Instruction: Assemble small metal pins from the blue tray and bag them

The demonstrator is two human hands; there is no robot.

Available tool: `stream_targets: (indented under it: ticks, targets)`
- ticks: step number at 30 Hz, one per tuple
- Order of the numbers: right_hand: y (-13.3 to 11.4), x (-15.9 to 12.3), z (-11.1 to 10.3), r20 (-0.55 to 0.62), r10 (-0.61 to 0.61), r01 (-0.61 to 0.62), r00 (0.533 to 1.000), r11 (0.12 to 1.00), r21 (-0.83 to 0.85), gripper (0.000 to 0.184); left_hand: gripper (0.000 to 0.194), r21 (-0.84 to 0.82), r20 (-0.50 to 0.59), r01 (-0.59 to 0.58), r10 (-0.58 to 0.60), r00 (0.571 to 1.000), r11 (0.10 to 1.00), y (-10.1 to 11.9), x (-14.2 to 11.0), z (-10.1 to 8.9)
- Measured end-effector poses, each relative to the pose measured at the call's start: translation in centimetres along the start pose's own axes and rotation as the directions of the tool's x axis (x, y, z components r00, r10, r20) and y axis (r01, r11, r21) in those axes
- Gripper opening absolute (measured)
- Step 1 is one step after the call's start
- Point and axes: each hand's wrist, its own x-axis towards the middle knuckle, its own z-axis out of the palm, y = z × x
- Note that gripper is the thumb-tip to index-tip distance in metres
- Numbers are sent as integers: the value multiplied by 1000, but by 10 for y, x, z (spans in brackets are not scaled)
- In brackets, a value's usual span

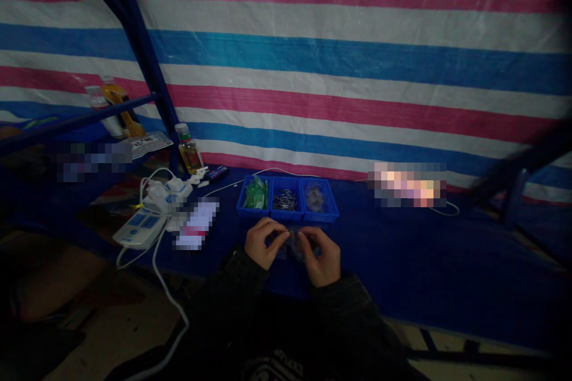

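My left hand (265,243) and my right hand (322,255) meet just in front of three joined blue bins. Thumb and forefinger are pinched together on each hand, the fingertips almost touching. Whatever small piece lies between them is too dark and tiny to make out. Below the fingertips a patch of clear plastic (294,245) shows faintly. Green pieces (256,193) fill the left bin. Several metal screws or pins (285,199) lie in the middle bin. Clear plastic pieces (314,198) are in the right bin (333,208).
On the blue table (393,262), a blurred-out phone-like object (197,225) and white power strips (140,227) with cables lie left. A bottle (190,152) stands behind them. Another blurred object (406,184) is at the back right. A person's arm (62,286) shows at far left.
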Motion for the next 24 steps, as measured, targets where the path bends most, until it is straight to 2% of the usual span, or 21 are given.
stream_targets:
  ticks: [3, 5, 9, 11, 16, 19, 24]
  targets:
    - [-2, -1, 0, -3, 37, -37, 999, 999, 20, 16, 17, 22, 11, 28, -28, 1000, 999, 1, -1, 0]
    - [-5, 1, -2, 12, 17, -17, 1000, 1000, 18, 16, 16, 25, 35, 74, -75, 997, 997, 1, -2, 0]
    - [-10, 4, -5, 3, -72, 72, 997, 997, -41, 17, 17, -73, 101, 169, -161, 982, 983, 3, -4, 1]
    - [-11, 3, -5, 8, -59, 59, 998, 996, -63, 17, 18, -127, 116, 191, -177, 977, 973, 3, -5, 1]
    - [-9, 0, -4, 13, 29, -29, 999, 999, 22, 20, 25, -104, 118, 161, -149, 982, 981, 4, -4, -2]
    - [-7, -1, -3, -4, 30, -30, 1000, 998, 52, 26, 29, -53, 97, 134, -128, 987, 990, 4, -3, -3]
    - [-5, -1, -1, 14, 30, -31, 999, 999, 37, 20, 11, -38, 59, 125, -123, 991, 991, 2, -2, 1]
